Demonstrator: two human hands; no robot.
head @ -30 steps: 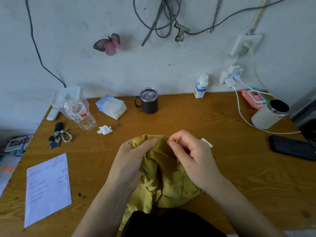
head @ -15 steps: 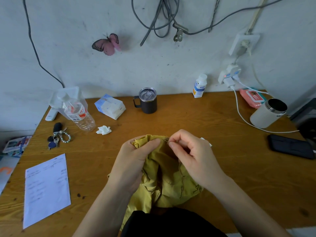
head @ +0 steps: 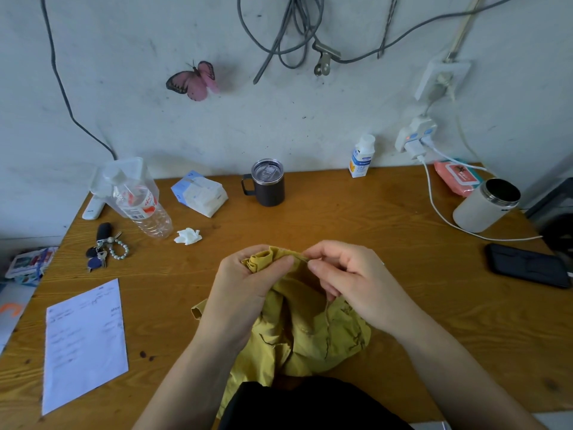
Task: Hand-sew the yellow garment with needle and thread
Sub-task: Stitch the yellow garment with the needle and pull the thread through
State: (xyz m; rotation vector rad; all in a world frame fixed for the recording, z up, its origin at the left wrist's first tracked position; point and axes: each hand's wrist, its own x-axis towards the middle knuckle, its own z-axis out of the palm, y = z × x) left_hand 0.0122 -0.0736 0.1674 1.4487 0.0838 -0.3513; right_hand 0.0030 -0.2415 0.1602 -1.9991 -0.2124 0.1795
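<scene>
You're mid-stitch: your left hand (head: 248, 293) grips the yellow garment (head: 310, 330) by its bunched edge above the bench (head: 372, 218). Your right hand (head: 356, 283) pinches what is probably the needle (head: 306, 259) there. I can't judge how much of the seam is done.

counter (head: 341, 218): wooden
mug (head: 267, 183): dark, lidded, at the back
keys (head: 104, 249): left, near plastic bottle (head: 141, 206)
paper sheet (head: 85, 342): front left
phone (head: 527, 265): right

Water bottle (head: 141, 206) label, far left: red and white print is seen; no word can be read.
Paper sheet (head: 83, 342), near left: faint lines of writing, too small to be read.
Small white bottle (head: 361, 158), far right: blue and orange label, unreadable.
Pink pack (head: 459, 178), far right: label blurred.
</scene>
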